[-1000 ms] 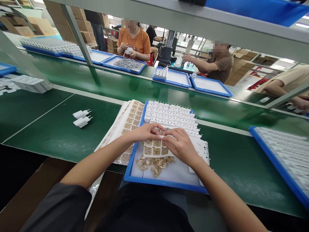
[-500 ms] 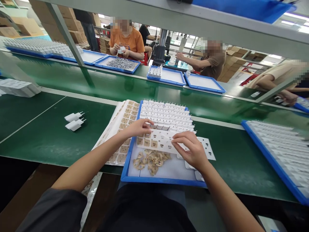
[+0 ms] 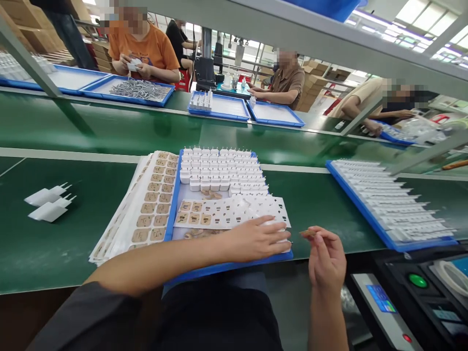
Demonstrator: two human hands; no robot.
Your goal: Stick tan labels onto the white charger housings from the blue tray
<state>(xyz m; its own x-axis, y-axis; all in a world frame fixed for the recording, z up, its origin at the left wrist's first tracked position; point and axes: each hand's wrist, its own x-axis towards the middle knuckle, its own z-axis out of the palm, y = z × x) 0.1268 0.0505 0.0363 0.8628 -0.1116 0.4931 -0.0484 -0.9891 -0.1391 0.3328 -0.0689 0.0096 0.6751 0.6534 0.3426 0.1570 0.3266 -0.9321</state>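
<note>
Closed pinch on a tan piece, loose spread over white casings

Grips the thin tan piece [image 3: 308, 233] between thumb and fingertips of the right hand [image 3: 326, 258], almost no gap left, just outside the right edge of the blue tray [image 3: 174, 195]. Rests the left hand [image 3: 254, 239] over white casings [image 3: 281, 235] at the near right corner, fingers extended and slightly apart — cannot tell of any firm hold underneath. Has a punched sheet [image 3: 223, 214] lying across the tray near that hand, with tan pieces at its left end; beyond it, rows of white plugs [image 3: 219, 168], and to the left, a stack of sheets [image 3: 155, 195].

Could crease the tan piece by squeezing too hard, being so thin. Could lose it over the front edge of the green tabletop [image 3: 310, 204] through a slack pinch — very close to that edge. Could skew the punched sheet by dragging the left hand or forearm across it, or nudge a casing against the rim by pressing sideways.
</note>
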